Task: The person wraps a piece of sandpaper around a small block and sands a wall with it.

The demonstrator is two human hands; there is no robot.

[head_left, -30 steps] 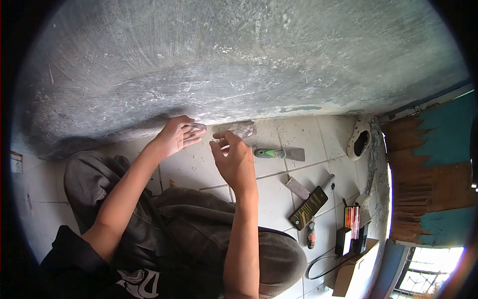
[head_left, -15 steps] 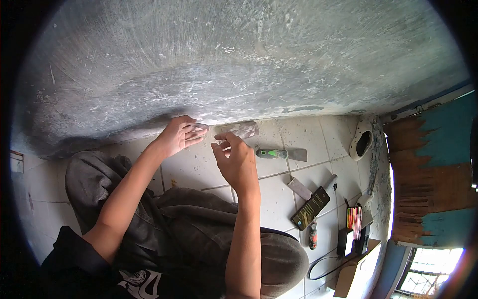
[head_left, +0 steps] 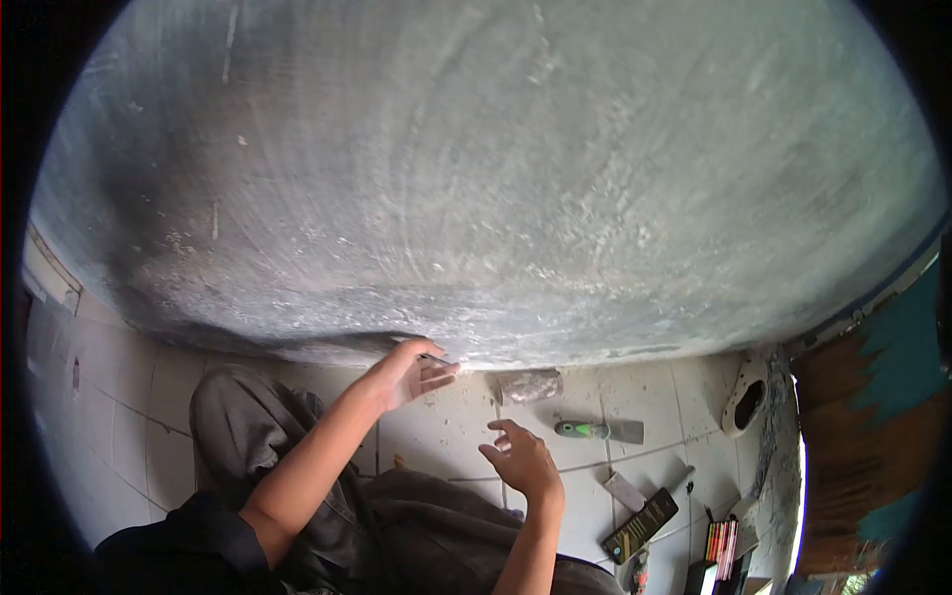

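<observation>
Close to the foot of the grey wall (head_left: 476, 238), my left hand (head_left: 402, 377) pinches a thin, flat grey piece (head_left: 436, 359) between thumb and fingers. It is seen nearly edge-on, so I cannot tell its kind. My right hand (head_left: 528, 464) hovers over the floor tiles with its fingers apart and nothing visible in them. A dusty, mottled rectangular piece (head_left: 531, 387) lies on the floor against the wall, beyond my right hand. Just right of that hand is a putty knife (head_left: 600, 430) with a green and grey handle and a metal blade.
White tiles (head_left: 436, 436) with dust and crumbs cover the floor. A dark phone-like slab (head_left: 640, 526) rests across a scraper-like tool (head_left: 625, 491). Further right are a pale clog (head_left: 744, 405) and a box of coloured sticks (head_left: 721, 548). A worn brown and teal panel (head_left: 873, 416) stands at right.
The view has tilted up, showing more wall. My right hand has drawn back from the mottled piece and its fingers have spread. My left hand still holds the thin grey piece.
</observation>
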